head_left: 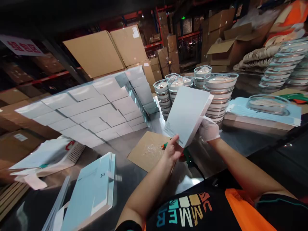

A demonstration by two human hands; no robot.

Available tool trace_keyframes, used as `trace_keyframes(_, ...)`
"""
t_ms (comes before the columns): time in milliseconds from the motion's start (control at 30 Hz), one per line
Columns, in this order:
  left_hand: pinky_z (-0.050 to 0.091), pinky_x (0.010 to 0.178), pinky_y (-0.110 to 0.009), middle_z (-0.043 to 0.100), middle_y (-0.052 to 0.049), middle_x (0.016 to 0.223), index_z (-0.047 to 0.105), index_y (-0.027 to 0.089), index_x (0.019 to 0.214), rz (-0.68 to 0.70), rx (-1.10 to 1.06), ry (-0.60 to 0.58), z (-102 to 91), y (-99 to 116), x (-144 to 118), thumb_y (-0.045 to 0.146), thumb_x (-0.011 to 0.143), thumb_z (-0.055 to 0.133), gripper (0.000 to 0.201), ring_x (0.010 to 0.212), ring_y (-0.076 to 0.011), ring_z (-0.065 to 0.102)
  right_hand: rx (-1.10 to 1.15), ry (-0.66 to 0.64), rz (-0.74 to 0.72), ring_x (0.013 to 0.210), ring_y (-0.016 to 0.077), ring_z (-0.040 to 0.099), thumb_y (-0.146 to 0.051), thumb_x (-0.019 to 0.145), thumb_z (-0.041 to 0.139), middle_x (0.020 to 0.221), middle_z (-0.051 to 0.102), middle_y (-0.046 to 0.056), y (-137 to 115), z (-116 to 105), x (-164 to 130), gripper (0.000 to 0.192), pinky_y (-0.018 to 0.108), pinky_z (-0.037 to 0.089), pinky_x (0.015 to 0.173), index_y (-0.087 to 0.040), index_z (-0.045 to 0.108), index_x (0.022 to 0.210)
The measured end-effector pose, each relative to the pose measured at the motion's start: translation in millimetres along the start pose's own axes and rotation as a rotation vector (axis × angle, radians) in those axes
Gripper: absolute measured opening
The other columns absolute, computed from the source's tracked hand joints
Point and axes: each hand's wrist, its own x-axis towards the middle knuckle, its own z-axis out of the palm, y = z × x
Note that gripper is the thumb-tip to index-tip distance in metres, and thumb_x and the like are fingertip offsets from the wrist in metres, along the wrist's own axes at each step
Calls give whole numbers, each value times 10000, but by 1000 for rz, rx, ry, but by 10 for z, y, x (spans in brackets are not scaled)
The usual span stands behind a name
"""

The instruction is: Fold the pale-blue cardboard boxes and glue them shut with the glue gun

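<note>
Between my two hands is a flat white box [186, 114], held tilted above the metal table. My bare left hand [173, 149] grips its lower left corner, thumb on the face near some small print. On the right edge, my right hand [209, 129] in a white glove is closed around the box's side. Below lies a brown cardboard sheet [144, 154] with dried glue strings on it. A green glue gun [190, 158] with an orange tip rests there, partly hidden by the box and my left hand.
White boxes [96, 109] are stacked at the left. Round lidded containers [220, 93] stand in stacks behind my hands. Light-blue flat sheets [89, 189] lie front left; another blue pile [240, 110] is at right, bearing a clear lid [268, 104]. A person in orange [293, 16] is far right.
</note>
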Motion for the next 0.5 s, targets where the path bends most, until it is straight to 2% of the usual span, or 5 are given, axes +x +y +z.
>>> trace_keyframes(100, 683, 925, -459, 850, -102, 1096, 776, 178, 1007, 10, 30, -17, 127, -52, 198, 622, 894, 792, 459, 1105, -355, 820, 11, 50, 108, 1138, 373, 752, -284, 979, 562, 1149, 832, 177, -29, -113, -56, 299, 450, 571, 970, -187, 826, 1080)
trace_keyframes(200, 680, 953, -531, 847, -112, 1110, 764, 175, 1025, -19, -20, 2, 33, -58, 202, 587, 741, 909, 520, 1033, -355, 823, 64, 129, 209, 983, 336, 770, -370, 980, 567, 987, 839, 145, 31, -213, -27, 311, 410, 570, 874, -188, 816, 1019)
trace_keyframes(367, 626, 1054, -440, 833, -101, 1138, 748, 179, 1077, 36, -47, 108, -382, 59, -28, 477, 633, 994, 588, 1116, -314, 791, 331, 366, 320, 861, 324, 721, -617, 893, 609, 869, 791, 143, 89, -586, 99, 453, 452, 558, 843, -190, 759, 904)
trace_keyframes(433, 612, 1041, -418, 819, -95, 1147, 721, 184, 1157, 143, 28, 204, -616, 169, -153, 436, 614, 1014, 666, 1114, -299, 782, 380, 432, 312, 870, 331, 702, -647, 852, 629, 886, 776, 162, 48, -840, 128, 465, 501, 552, 876, -198, 740, 904)
trace_keyframes(500, 606, 1011, -412, 795, -102, 1180, 674, 199, 1260, 302, 187, 329, -858, 292, -302, 432, 586, 1030, 797, 1125, -298, 764, 430, 411, 254, 891, 319, 691, -669, 856, 633, 949, 774, 160, -25, -1103, 132, 480, 526, 552, 905, -210, 740, 948)
